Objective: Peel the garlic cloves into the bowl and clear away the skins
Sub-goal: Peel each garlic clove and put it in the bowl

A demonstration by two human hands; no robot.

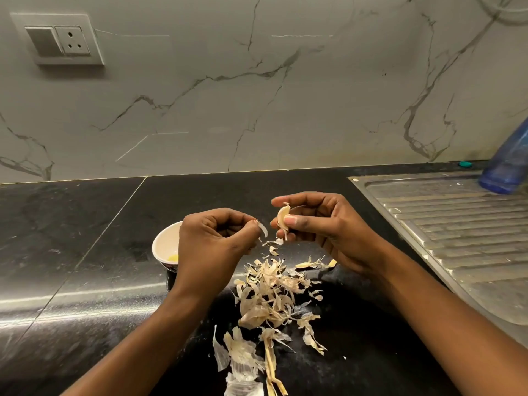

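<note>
Pale garlic clove (283, 219) pinched in right hand (324, 234) fingers (290, 200) over black table (85, 252), left hand (213, 245) fingers (246, 222) pinching torn skin strip (263, 230) just beside it, white bowl (163, 242) behind left hand, skin pile (268, 298) below.

Desk (85, 252): black polished stone, glossy, faint white scuffs, with thin seam lines running diagonally across the left half. A small white bowl (166, 238) sits on it left of centre, partly hidden, with something yellowish at the bottom. Skins (268, 292) lie in a loose pile just right of the bowl and spread toward the near edge. The bigger papery pieces are nearest the camera, with stray flakes around the pile. A ribbed steel drainboard (457, 238) is set into the right side. A small teal cap (465, 164) lies at the desk's back edge, near the drainboard's far corner.
</note>
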